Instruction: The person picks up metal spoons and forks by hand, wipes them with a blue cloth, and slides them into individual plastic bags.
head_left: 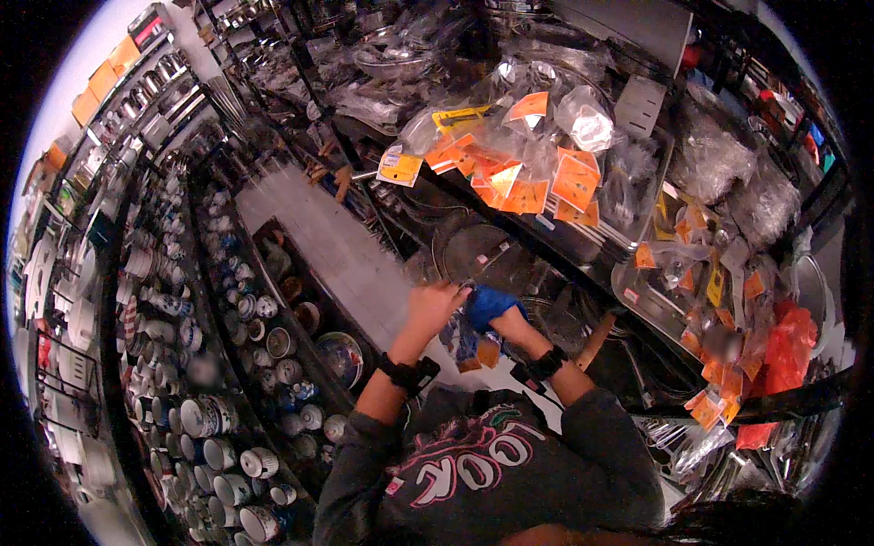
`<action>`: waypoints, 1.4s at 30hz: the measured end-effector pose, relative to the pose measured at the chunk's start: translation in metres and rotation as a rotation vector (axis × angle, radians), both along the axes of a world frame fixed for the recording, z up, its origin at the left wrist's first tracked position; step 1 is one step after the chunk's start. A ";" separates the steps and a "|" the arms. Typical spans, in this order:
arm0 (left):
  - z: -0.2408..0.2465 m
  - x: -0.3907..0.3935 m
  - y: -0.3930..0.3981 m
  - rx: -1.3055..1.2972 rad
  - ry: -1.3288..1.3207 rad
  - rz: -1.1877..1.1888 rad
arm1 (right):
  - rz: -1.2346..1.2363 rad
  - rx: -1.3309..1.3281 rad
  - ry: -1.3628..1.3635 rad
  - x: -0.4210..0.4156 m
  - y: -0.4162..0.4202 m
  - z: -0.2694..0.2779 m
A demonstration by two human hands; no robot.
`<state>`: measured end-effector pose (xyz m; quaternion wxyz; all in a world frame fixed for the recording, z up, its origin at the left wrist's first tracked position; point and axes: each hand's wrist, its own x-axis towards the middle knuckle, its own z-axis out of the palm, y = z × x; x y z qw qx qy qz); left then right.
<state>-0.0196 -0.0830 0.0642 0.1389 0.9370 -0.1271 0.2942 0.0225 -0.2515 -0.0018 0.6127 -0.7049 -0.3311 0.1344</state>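
My right hand [511, 326] is wrapped in or clutching a bunched blue cloth [490, 307], which hides most of its fingers. Just left of it, my left hand [437, 304] has its fingers bent together, the tips meeting the cloth's edge. Whatever may be pinched in those fingertips is too small and blurred to make out. Below the two hands, a clear plastic package [450, 338] with orange cards [487, 353] hangs or lies near my body. Both wrists wear black bands.
A dark shelf [478, 201] ahead bears plastic-wrapped metal kitchenware with orange cards [577, 179]. Round pans or trays [471, 252] sit lower down. Racks of ceramic cups [218, 454] stand at left beside a pale aisle floor [328, 252]. A red plastic bag [788, 341] is at right.
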 end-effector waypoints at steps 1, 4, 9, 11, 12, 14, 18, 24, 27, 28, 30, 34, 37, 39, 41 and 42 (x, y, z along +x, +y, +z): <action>0.002 0.001 0.002 -0.005 -0.033 -0.005 | -0.004 0.013 -0.003 0.001 0.000 -0.001; 0.012 0.001 0.006 0.025 -0.054 0.003 | -0.009 0.044 -0.024 0.006 -0.003 -0.011; 0.016 -0.005 0.012 0.034 -0.049 0.036 | -0.005 0.203 0.323 0.000 -0.017 0.000; 0.016 -0.007 0.013 0.021 -0.032 0.011 | 0.020 0.241 0.475 -0.003 -0.020 0.002; 0.015 -0.008 0.009 0.043 -0.010 0.007 | -0.002 0.180 0.354 -0.006 -0.016 0.000; 0.010 -0.005 0.000 0.092 0.034 -0.008 | -0.048 0.062 0.111 -0.013 0.004 -0.009; 0.015 -0.001 -0.001 0.063 -0.181 -0.119 | 0.044 -0.247 -0.760 0.005 0.022 -0.025; 0.035 -0.013 0.022 0.195 -0.257 -0.015 | 0.139 -0.005 -0.057 -0.008 0.009 0.002; 0.040 -0.017 0.018 0.146 -0.201 -0.043 | 0.186 -0.002 0.135 -0.009 0.012 -0.008; 0.033 -0.013 0.014 0.120 -0.237 -0.091 | 0.183 -0.064 0.173 -0.006 0.020 -0.029; 0.030 -0.009 0.011 0.080 -0.277 -0.142 | 0.178 -0.244 0.089 -0.007 0.031 -0.025; 0.041 -0.012 0.012 0.035 -0.302 -0.117 | 0.108 -0.163 -0.191 0.003 0.039 -0.047; 0.055 -0.017 0.016 0.016 -0.326 -0.092 | 0.162 -0.138 0.026 -0.007 0.034 -0.033; 0.058 -0.016 0.015 -0.006 -0.341 -0.109 | 0.250 -0.040 0.376 -0.013 0.032 -0.020; 0.057 -0.014 0.014 -0.032 -0.347 -0.138 | 0.218 -0.053 0.451 -0.019 0.034 0.000; 0.057 -0.012 0.014 -0.042 -0.334 -0.151 | 0.199 -0.057 0.487 -0.020 0.035 0.006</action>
